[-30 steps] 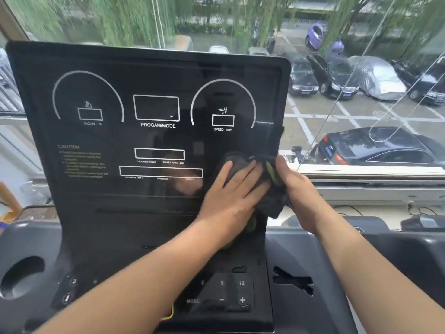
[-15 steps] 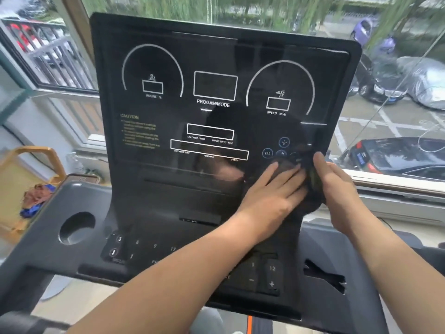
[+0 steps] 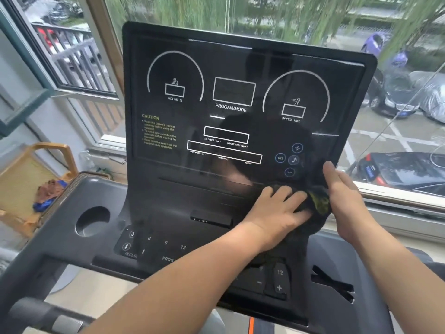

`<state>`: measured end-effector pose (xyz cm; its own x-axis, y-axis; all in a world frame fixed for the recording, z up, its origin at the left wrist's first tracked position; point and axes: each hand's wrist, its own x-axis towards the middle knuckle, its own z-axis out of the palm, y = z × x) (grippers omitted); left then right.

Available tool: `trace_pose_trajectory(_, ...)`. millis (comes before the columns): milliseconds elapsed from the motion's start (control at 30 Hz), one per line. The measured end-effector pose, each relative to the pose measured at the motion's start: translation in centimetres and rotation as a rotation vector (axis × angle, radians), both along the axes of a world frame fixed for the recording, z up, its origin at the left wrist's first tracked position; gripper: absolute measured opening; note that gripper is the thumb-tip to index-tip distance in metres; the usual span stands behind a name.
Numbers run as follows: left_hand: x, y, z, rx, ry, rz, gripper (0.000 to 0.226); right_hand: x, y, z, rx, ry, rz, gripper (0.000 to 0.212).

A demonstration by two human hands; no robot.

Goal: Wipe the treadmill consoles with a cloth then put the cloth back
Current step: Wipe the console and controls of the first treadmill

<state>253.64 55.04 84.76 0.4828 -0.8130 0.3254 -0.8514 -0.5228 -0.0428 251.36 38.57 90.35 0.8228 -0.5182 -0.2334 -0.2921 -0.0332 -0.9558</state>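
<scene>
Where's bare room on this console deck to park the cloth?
Free: the grey deck around the round cup recess, left of the panel. Crowded: lower right, where the left hand and right hand press the cloth.

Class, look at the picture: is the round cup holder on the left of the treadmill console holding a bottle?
No. The cup holder is an empty dark hollow, while both hands work the cloth on the console's right.

Your left hand [image 3: 277, 213] and right hand [image 3: 342, 196] are bare; forearms unsleeved, no rings apparent, though blur limits certainty.
</scene>
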Motion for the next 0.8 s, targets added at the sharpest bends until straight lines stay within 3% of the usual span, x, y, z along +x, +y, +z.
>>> trace_pose_trajectory(133, 2.0, 1.7, 1.1, 0.056, -0.143, -0.181, 0.040, 0.3, 1.0, -0.2, -0.139, -0.067, -0.101, 0.051)
trace_pose_trajectory(267, 3.3, 3.5, 0.9, 0.095, -0.188, -0.264, 0.041, 0.6, 1.4, -0.1, -0.189, -0.121, -0.083, 0.038)
trace_pose_trajectory(467, 5.5, 9.3, 1.5, 0.073, -0.186, -0.259, 0.048, 0.1, 1.7, 0.1, -0.154, -0.124, -0.060, 0.032)
trace_pose_trajectory(667, 7.5, 15.9, 2.0, 0.115, -0.140, -0.172, 0.050, 0.7, 3.3, 0.2, -0.130, -0.131, -0.206, 0.018)
trace_pose_trajectory(800, 8.4, 19.8, 2.2, 0.116, -0.097, -0.100, 0.049, 1.3, 5.7, -0.3, -0.185, -0.112, -0.327, 0.032)
